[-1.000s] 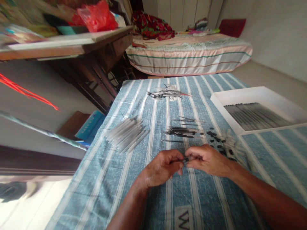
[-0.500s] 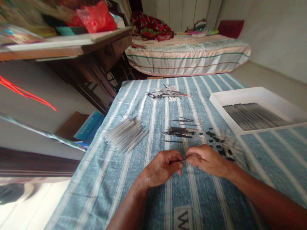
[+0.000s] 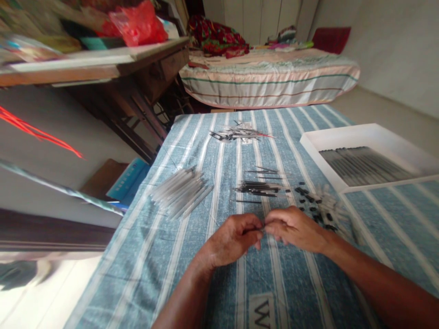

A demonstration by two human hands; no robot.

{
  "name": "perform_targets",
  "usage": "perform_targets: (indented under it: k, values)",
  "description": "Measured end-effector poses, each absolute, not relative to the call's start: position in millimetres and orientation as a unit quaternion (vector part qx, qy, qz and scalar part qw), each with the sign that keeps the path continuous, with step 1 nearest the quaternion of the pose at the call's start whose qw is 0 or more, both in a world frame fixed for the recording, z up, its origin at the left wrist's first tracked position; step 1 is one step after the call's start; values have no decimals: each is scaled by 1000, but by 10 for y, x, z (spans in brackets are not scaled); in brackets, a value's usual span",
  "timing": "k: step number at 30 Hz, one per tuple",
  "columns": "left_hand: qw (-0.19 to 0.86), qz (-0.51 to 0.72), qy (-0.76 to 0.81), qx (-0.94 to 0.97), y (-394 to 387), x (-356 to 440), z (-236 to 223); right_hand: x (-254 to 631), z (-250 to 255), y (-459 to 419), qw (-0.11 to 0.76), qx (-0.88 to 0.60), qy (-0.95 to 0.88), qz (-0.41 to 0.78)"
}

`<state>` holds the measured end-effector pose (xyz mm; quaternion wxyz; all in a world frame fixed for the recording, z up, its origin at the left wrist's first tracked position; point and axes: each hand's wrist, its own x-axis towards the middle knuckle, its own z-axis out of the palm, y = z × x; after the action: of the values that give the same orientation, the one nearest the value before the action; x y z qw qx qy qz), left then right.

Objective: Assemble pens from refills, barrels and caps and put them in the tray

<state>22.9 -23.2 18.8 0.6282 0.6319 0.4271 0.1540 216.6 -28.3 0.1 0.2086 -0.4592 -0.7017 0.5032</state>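
Observation:
My left hand (image 3: 236, 240) and my right hand (image 3: 297, 230) meet fingertip to fingertip above the striped cloth, both closed in a pinch. Between them shows a sliver of a thin dark piece (image 3: 263, 226), mostly hidden by the fingers. Just beyond lies a bundle of thin black sticks (image 3: 259, 188) that look like pen refills. Left of it is a pile of translucent grey tubes (image 3: 181, 192), like pen barrels. Near my right wrist, small black plugs (image 3: 310, 198) lie scattered beside a heap of clear caps (image 3: 332, 205).
A white open box (image 3: 343, 183) at the right holds a row of dark pens (image 3: 363, 164). Farther back on the cloth (image 3: 192, 269) lies a mixed pile of thin parts (image 3: 236, 133). A wooden desk (image 3: 120, 68) stands at left, a bed (image 3: 270, 82) behind.
Both hands keep the same pinch in nearly the same place. The view has shifted very slightly; nothing on the cloth has visibly moved.

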Motion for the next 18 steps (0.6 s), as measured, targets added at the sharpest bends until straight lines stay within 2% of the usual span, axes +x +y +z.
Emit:
perform_targets:
  k: [5,9,18]
  values:
    - [609,160,426,649,-237,238,132,2133,-21,-279,196,-474,-677,528]
    - [515,173,441,714,-224,261,116,2117,-45,-260,182,-499,-631,565]
    - [441,163,420,776,-169,165,233,2131,-31,-217,231,-499,-624,554]
